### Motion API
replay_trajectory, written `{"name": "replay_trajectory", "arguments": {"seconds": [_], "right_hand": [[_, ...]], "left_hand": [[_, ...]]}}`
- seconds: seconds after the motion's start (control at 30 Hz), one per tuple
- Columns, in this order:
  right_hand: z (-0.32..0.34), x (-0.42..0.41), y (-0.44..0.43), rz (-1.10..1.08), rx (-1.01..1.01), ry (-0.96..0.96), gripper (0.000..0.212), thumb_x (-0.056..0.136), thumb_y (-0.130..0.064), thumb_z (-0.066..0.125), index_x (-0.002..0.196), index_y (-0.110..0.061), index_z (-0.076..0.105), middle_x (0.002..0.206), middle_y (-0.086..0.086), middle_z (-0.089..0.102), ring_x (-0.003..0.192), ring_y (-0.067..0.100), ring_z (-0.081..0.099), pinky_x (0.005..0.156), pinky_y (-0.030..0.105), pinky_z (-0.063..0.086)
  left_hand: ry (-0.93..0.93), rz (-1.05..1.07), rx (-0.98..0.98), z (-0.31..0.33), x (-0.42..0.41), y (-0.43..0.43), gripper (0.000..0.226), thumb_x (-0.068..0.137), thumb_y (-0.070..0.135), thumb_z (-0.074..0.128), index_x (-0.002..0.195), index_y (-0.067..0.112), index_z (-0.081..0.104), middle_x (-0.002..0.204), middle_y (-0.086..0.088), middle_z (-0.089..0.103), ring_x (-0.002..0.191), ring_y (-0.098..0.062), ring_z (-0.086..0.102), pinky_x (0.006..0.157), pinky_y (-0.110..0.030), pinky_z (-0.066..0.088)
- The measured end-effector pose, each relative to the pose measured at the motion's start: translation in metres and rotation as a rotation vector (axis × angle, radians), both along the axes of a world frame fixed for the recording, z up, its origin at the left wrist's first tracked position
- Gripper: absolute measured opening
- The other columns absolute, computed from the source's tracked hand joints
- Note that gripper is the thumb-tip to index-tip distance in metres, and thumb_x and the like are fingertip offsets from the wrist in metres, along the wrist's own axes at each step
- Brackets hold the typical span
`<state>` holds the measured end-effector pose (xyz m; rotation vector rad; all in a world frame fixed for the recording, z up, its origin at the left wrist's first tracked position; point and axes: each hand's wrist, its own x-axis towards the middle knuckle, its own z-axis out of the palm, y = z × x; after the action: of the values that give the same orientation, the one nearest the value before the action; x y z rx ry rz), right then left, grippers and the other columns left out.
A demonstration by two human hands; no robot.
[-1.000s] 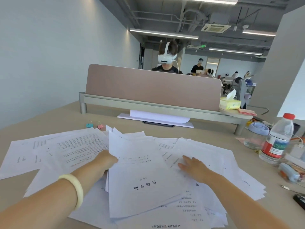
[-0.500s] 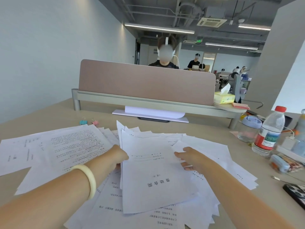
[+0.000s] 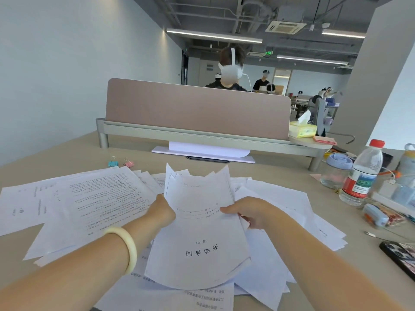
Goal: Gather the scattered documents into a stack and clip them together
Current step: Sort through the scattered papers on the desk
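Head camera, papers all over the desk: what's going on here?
A person is collecting papers. The left hand and right hand grip a bundle of sheets by its sides, bowed above the pile. Many loose sheets lie spread on the desk around it. A blue clip and a pink clip sit untouched beyond the papers.

On the desk (image 3: 67, 158), gathered sheets (image 3: 197, 221) lie centred over loose sheets (image 3: 89, 198) spreading toward 9 and 3 o'clock. From them, binder clips (image 3: 121, 163) sit at 11, a water bottle (image 3: 361, 176) at 2 and a phone (image 3: 399, 254) at 4.
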<state>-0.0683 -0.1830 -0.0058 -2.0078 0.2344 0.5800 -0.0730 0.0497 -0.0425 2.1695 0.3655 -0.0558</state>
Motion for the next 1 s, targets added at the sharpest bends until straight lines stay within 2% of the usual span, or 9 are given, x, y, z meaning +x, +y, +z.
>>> {"name": "replay_trajectory", "arguments": {"seconds": [0.03,0.13,0.27,0.37,0.53,0.6,0.7,0.9,1.0], "right_hand": [[0.001,-0.007,0.005,0.045,-0.056,-0.026,0.071,0.061,-0.032,0.083,0.120,-0.001,0.060,0.122,0.019,0.065,0.092,0.021,0.061,0.074,0.023,0.044],[-0.002,-0.020,0.017,0.127,-0.191,-0.154,0.033,0.087,-0.012,0.058,0.119,-0.005,0.059,0.104,0.008,0.063,0.087,0.022,0.056,0.065,0.022,0.043],[0.001,-0.022,0.007,0.055,-0.182,-0.389,0.038,0.083,0.000,0.052,0.120,-0.007,0.059,0.109,0.013,0.064,0.100,0.029,0.062,0.084,0.033,0.049],[0.016,-0.024,-0.022,-0.051,0.103,-0.445,0.034,0.085,0.006,0.055,0.115,-0.008,0.062,0.102,0.011,0.070,0.083,0.025,0.068,0.072,0.032,0.056],[0.046,-0.031,-0.050,0.000,0.406,-0.465,0.031,0.088,-0.002,0.059,0.117,-0.013,0.064,0.104,0.002,0.075,0.089,0.019,0.073,0.078,0.033,0.058],[0.056,-0.034,-0.053,0.037,0.459,-0.475,0.029,0.089,-0.004,0.059,0.114,-0.017,0.065,0.108,0.002,0.074,0.094,0.020,0.072,0.079,0.034,0.057],[0.059,-0.038,-0.055,0.100,0.431,-0.445,0.028,0.088,-0.006,0.061,0.112,-0.017,0.066,0.110,0.001,0.074,0.097,0.017,0.071,0.084,0.033,0.057],[0.027,-0.040,-0.047,0.139,0.278,-0.267,0.048,0.077,-0.002,0.064,0.124,-0.003,0.058,0.124,0.015,0.065,0.115,0.032,0.062,0.103,0.045,0.045],[0.034,-0.034,-0.045,0.086,0.247,-0.372,0.062,0.067,-0.015,0.065,0.127,-0.006,0.057,0.125,0.012,0.065,0.114,0.031,0.062,0.105,0.047,0.044]], "left_hand": [[-0.006,-0.011,-0.004,0.000,-0.001,0.000,0.044,0.079,0.000,0.048,0.123,0.003,0.045,0.094,-0.012,0.056,0.078,-0.024,0.053,0.055,-0.024,0.036],[-0.013,-0.033,-0.022,0.000,-0.001,-0.001,0.046,0.079,0.003,0.050,0.124,0.004,0.045,0.099,-0.011,0.058,0.083,-0.026,0.054,0.059,-0.026,0.041],[0.016,-0.021,0.052,0.008,-0.007,0.003,0.068,0.082,0.023,0.066,0.139,0.007,0.032,0.132,-0.013,0.049,0.119,-0.031,0.049,0.096,-0.032,0.043],[-0.035,0.018,0.045,0.018,-0.015,0.009,0.099,0.072,0.049,0.071,0.148,0.013,0.018,0.150,-0.011,0.031,0.138,-0.032,0.032,0.112,-0.041,0.032],[-0.188,-0.199,-0.547,0.045,-0.024,0.007,0.098,0.050,0.051,0.086,0.133,0.016,0.046,0.130,0.002,0.059,0.116,-0.017,0.057,0.107,-0.036,0.039],[-0.205,-0.307,-0.629,0.054,-0.025,0.006,0.072,0.063,0.039,0.084,0.126,0.016,0.057,0.123,-0.001,0.066,0.113,-0.020,0.063,0.106,-0.043,0.042],[-0.271,-0.346,-0.628,0.062,-0.025,-0.001,0.044,0.083,0.003,0.065,0.126,0.009,0.058,0.123,-0.005,0.065,0.110,-0.021,0.063,0.101,-0.037,0.046],[-0.067,-0.421,-0.343,0.048,-0.029,-0.009,0.043,0.085,0.001,0.063,0.126,0.013,0.056,0.129,-0.005,0.061,0.116,-0.020,0.058,0.100,-0.028,0.042],[-0.140,-0.368,-0.392,0.060,-0.033,-0.014,0.043,0.086,-0.001,0.060,0.128,0.008,0.054,0.129,-0.005,0.060,0.117,-0.022,0.056,0.095,-0.028,0.045]]}}
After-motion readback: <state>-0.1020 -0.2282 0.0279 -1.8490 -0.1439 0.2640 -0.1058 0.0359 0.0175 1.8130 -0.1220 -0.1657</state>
